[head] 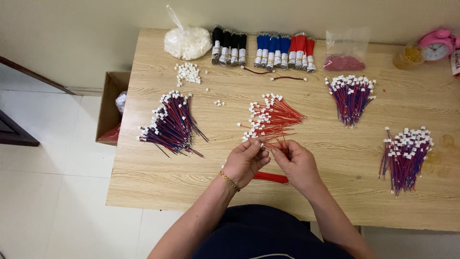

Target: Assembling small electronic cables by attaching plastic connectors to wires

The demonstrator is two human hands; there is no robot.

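Both hands are meeting at six o'clock on the pale wooden table (158,187). The left hand (245,162) is pinching a small white plastic connector (261,142); the right hand (298,164) is curling around thin red wires (282,144), feeding one in. Clear plastic bag of white connectors (187,42) is sitting at eleven o'clock, within reach.

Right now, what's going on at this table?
A person's left hand and right hand meet over the table, pinching thin red wires and a small white connector. A pile of finished red wires lies just beyond; red-and-blue bundles sit to the sides.
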